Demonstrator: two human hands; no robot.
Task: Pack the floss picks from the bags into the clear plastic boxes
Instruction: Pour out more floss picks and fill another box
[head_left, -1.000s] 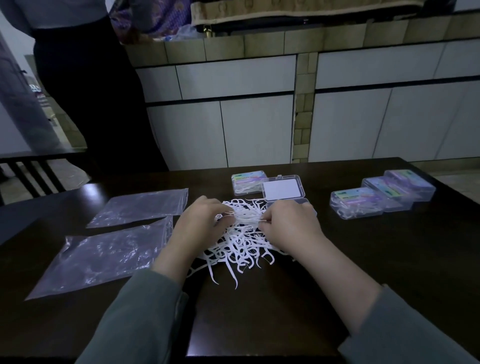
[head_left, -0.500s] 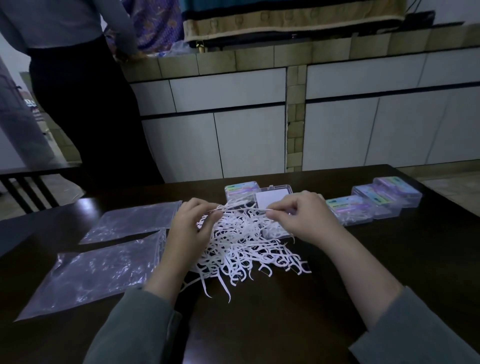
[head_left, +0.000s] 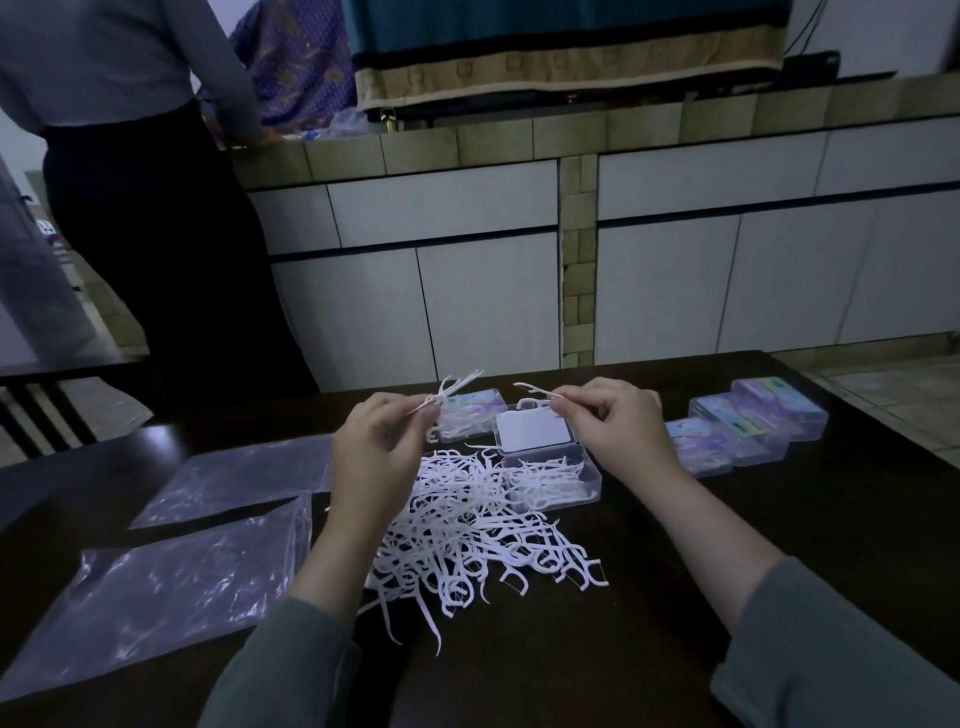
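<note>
Sorting picks above the table, your left hand pinches a small bundle of floss picks while your right hand pinches a single pick, likely to align them before dropping them into the open clear box just below; the loose pile lies beside it.

Left hand pinches a small bunch of floss picks; right hand pinches one pick above the open clear box, at twelve o'clock from the loose pile.
</note>
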